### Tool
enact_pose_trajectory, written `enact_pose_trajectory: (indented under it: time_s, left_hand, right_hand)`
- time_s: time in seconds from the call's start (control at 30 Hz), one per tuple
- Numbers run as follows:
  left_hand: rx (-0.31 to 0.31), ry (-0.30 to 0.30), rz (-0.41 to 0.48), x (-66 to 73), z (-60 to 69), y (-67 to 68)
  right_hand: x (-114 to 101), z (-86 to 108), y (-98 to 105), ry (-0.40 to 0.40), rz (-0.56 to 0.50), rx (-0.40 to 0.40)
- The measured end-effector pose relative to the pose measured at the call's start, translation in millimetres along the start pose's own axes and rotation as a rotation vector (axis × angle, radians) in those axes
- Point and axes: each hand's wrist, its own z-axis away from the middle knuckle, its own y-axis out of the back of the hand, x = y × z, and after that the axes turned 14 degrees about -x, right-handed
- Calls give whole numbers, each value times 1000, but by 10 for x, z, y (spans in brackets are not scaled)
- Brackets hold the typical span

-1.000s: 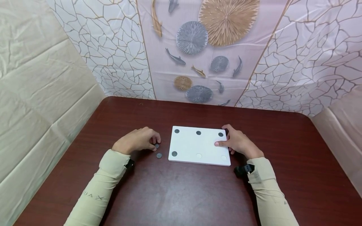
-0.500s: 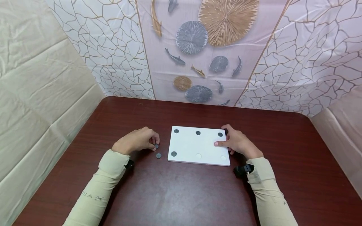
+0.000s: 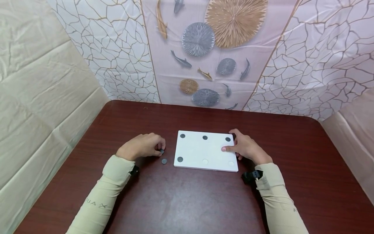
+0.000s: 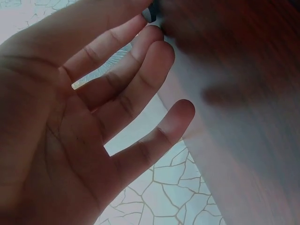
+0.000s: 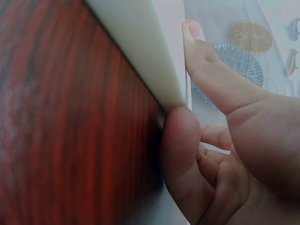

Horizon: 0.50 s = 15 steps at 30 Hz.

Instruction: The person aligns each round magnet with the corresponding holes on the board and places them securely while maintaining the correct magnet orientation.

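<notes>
In the head view, a white rectangular board [image 3: 201, 151] lies on the table, with several dark round discs in it along the far side and at the near left corner. Two pale round spots [image 3: 205, 161] show along its near side. My left hand [image 3: 143, 145] pinches a small dark grey disc [image 4: 150, 13] between thumb and index finger, close to the tabletop; its other fingers are spread. Just in front of that hand lies a second loose disc [image 3: 164, 161]. My right hand [image 3: 246, 148] holds the board's right end, thumb on the top face, fingers along the side.
The dark red-brown wooden table [image 3: 187, 201] carries everything. Behind it hangs a patterned cloth [image 3: 204, 65], and a pale cloth [image 3: 35, 97] runs along the left side. Black straps [image 3: 252, 175] sit at my wrists.
</notes>
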Motion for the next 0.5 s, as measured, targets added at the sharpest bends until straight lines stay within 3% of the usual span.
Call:
enact_pose_trajectory:
  time_s: [0.23,0.5]
  left_hand:
    - [13,15,-16,29,6,-8]
    - [31,-14,-33,63,-10,-6]
  right_hand:
    - [20,-9,-1,10,-2,2]
    - [33,-9,-5,12,1,5]
